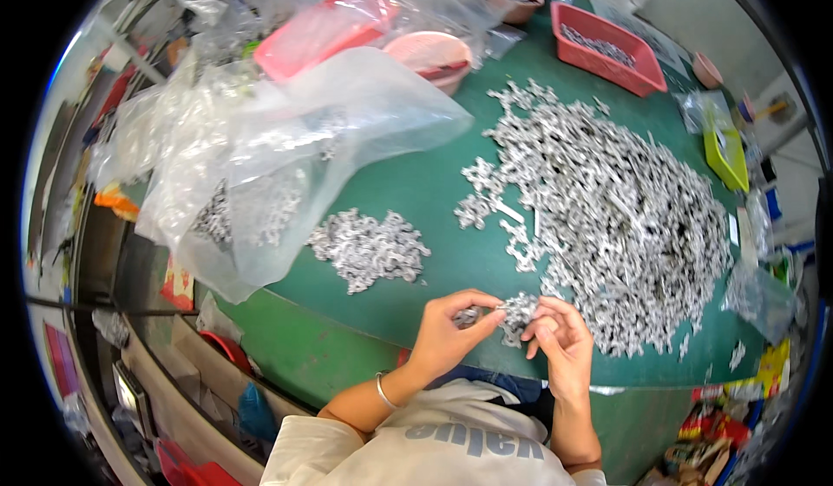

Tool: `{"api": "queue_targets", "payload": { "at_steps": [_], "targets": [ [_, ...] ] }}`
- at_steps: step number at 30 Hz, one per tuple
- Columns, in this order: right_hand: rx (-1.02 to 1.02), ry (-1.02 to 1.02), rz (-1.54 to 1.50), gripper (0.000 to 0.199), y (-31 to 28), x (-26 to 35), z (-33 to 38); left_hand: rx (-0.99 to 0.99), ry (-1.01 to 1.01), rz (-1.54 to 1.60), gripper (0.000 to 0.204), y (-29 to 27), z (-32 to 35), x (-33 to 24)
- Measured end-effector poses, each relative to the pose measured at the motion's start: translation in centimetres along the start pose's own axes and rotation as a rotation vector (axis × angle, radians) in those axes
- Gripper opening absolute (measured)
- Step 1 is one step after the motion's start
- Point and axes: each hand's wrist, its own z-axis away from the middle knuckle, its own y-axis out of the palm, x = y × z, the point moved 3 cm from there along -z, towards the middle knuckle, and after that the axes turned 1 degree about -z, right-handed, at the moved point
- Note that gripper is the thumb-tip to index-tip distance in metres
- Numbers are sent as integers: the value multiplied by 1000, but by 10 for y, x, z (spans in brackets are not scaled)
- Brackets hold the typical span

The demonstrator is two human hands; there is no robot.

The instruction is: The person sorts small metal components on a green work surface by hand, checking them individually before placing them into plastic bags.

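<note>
Near the table's front edge, my left hand (pixel 449 328) is closed, with thumb and forefinger pinching at a clump of small silver-grey parts (pixel 519 311). More of these parts show inside its curled fingers. My right hand (pixel 564 340) has its fingers curled against the right side of the same clump. The parts look like little knobbly metal castings, too small to tell their exact kind. A small pile of like parts (pixel 369 247) lies to the left, beyond my left hand. To the right spreads a far larger heap (pixel 616 226), with several straight strips among it.
A clear plastic bag (pixel 321 130) with parts in it covers the green table's (pixel 460 260) left side. Behind it stand a pink tray (pixel 325 35) and a pink bowl (pixel 429 52). A red basket (pixel 638 74) holds parts at the back right, near a yellow-green container (pixel 727 152).
</note>
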Motion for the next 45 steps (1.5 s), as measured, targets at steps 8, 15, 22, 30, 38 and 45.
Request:
{"api": "queue_targets", "payload": {
  "at_steps": [8, 15, 22, 30, 38, 45],
  "targets": [
    [145, 45, 283, 26, 8, -16, 3, -912, 948, -630, 19, -89, 26, -100],
    [-24, -189, 644, 17, -3, -4, -10, -895, 644, -998, 16, -137, -27, -120],
    [-183, -342, 982, 21, -18, 8, -32, -872, 702, -792, 19, -99, -10, -113],
    [-122, -422, 1516, 22, 10, -16, -70, -391, 706, -636, 22, -52, 12, -79],
    [-256, -425, 1004, 11, -15, -13, -69, -6, 352, -359, 25, -10, 4, -22],
    [-124, 46, -119, 17, 4, -16, -33, 4, 207, -127, 43, 19, 2, 0]
  ]
}}
